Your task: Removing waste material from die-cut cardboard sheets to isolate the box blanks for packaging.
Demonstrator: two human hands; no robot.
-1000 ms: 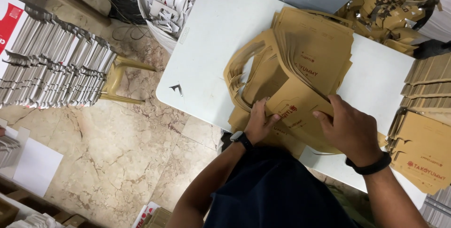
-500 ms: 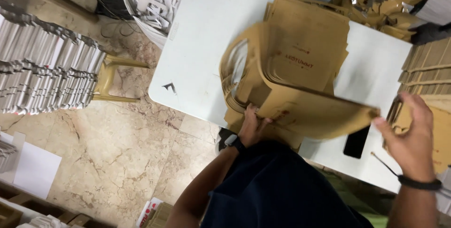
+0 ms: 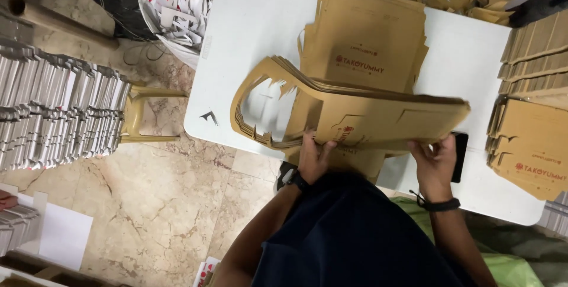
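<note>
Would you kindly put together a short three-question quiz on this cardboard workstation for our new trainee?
1. True or false: both hands grip the lifted bundle of brown die-cut cardboard sheets.
2. Which thing lies on the white table beside the right hand? A) scissors B) a dark phone C) a mug
3. Fill in: flat on the table behind the lifted bundle lies a ____ of brown cardboard blanks.

Key
1. True: the left hand and the right hand hold its near edge.
2. B, the dark phone.
3. stack
</note>
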